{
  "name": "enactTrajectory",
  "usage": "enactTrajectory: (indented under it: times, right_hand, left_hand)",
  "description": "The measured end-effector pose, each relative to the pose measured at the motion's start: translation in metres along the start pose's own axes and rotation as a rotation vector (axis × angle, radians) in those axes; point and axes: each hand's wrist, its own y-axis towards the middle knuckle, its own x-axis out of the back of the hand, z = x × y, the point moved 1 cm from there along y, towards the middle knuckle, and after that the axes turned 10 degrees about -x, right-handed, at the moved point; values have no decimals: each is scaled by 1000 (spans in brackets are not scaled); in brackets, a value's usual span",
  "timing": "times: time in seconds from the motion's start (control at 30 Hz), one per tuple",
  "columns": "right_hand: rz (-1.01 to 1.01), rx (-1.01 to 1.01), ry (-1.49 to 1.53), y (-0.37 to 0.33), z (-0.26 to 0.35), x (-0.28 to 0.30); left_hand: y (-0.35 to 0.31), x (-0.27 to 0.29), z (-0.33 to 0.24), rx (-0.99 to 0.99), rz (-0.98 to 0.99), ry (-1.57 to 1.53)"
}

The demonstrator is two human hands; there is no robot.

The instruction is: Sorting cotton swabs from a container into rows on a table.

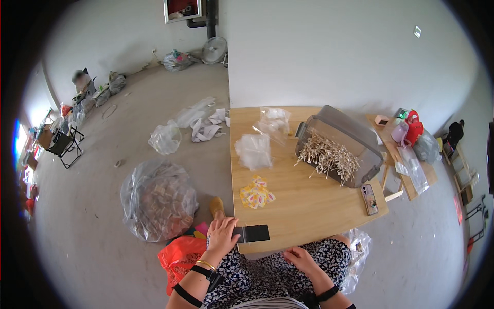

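Note:
My left hand lies at the table's near left corner, fingers stretched out. Its thumb side touches the left end of a flat black strip that rests along the near edge. Over my lap, just off the table's front edge, my right hand is closed with curled fingers; whatever may be in it is hidden. Beyond the strip lies a loose pile of small yellow-and-white paper labels. Farther back, a grey translucent plastic bin lies tipped on its side, cotton swabs heaped at its mouth.
Clear plastic bags lie on the wooden table; a phone sits at its right edge. On the floor to the left stand a big filled clear bag and a red bag. A bench holds a red container.

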Motion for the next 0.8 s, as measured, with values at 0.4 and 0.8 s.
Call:
enactTrajectory:
  times: [0.4, 0.8]
  right_hand:
    - [-277, 136, -186, 10, 17, 31]
    - [-489, 217, -146, 119, 114, 145]
  left_hand:
    - [41, -37, -53, -131, -28, -108]
    - [117, -128, -67, -342, 125, 75]
